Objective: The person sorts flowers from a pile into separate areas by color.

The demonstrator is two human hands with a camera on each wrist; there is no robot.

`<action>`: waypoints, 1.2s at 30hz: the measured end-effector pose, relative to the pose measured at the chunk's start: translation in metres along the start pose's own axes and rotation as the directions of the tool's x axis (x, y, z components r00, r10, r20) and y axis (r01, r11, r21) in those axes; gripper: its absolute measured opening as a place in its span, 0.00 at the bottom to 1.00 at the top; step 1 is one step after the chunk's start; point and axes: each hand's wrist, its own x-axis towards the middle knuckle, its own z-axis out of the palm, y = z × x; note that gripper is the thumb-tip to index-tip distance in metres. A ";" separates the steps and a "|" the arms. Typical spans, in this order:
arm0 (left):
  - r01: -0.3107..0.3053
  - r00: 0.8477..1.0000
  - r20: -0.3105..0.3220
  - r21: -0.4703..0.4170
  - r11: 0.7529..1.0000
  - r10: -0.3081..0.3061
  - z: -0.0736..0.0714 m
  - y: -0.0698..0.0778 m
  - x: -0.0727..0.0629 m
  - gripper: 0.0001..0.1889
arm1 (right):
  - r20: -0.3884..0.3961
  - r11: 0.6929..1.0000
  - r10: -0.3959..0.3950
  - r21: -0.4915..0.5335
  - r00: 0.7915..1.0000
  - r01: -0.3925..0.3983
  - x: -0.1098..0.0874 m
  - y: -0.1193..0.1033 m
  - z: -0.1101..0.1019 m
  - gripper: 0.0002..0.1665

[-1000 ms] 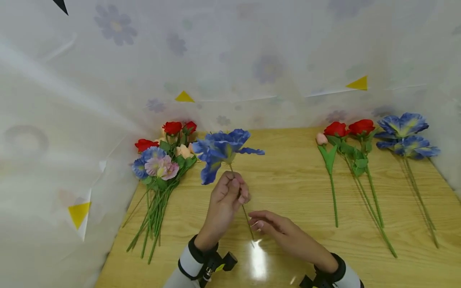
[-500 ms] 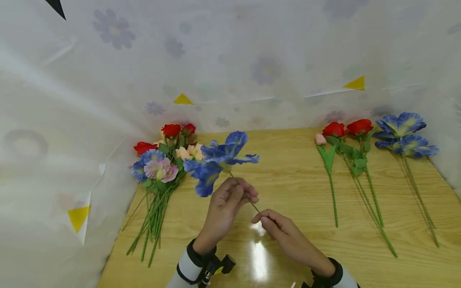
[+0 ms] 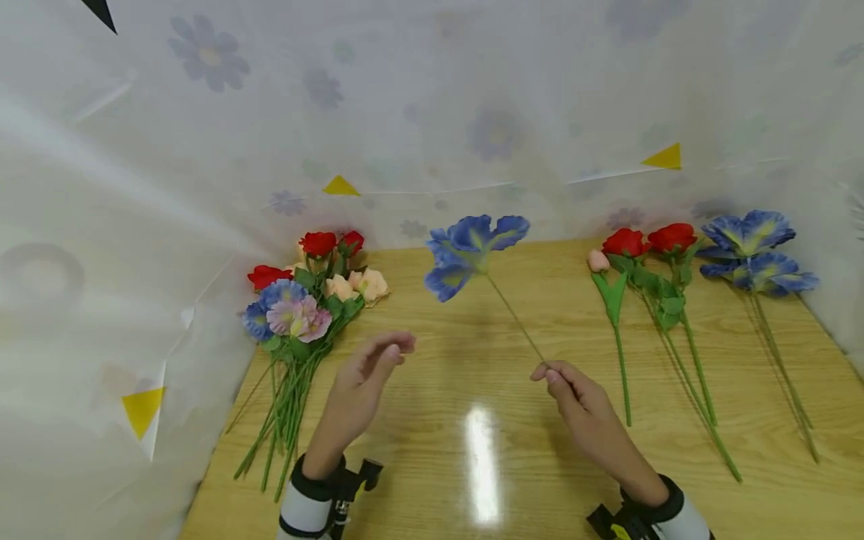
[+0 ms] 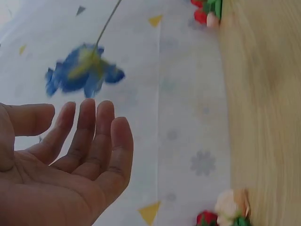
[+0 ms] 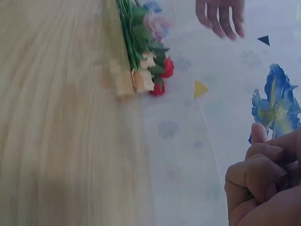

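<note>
A blue artificial flower [image 3: 466,251] with a yellowish centre leans up to the left above the table, its thin stem [image 3: 514,319] pinched near the lower end by my right hand [image 3: 587,412]. In the right wrist view the fingers [image 5: 263,174] curl around the stem, and the bloom shows beyond them. My left hand [image 3: 361,390] holds nothing; its fingers are relaxed and apart from the flower. The left wrist view shows the palm [image 4: 61,188] turned up, with the blue bloom [image 4: 82,70] beyond the fingertips.
At the left lies a bunch of red, peach, pink and blue flowers [image 3: 300,315] with green stems [image 3: 290,420]. On the right lie a pink tulip [image 3: 614,300], two red roses [image 3: 664,277] and blue flowers [image 3: 763,255]. A patterned white sheet [image 3: 405,112] borders the wooden table [image 3: 432,465].
My right hand has taken the stem's lower end and moved right with the flower. My left hand has let go and moved left, away from the stem.
</note>
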 end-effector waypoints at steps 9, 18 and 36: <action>0.286 0.929 -0.314 0.266 0.921 -0.197 -0.073 -0.022 -0.020 0.20 | -0.239 0.978 0.093 -0.162 0.967 -0.134 -0.009 0.025 -0.089 0.18; 0.505 0.845 -0.406 0.397 0.767 -0.347 -0.096 -0.057 -0.034 0.20 | -0.449 0.846 0.271 -0.310 0.851 -0.434 -0.034 0.053 -0.168 0.19; 0.552 0.828 -0.495 0.635 0.541 -0.264 -0.099 -0.091 -0.042 0.17 | -0.689 0.689 0.345 -0.275 0.637 -0.670 -0.078 0.207 -0.262 0.19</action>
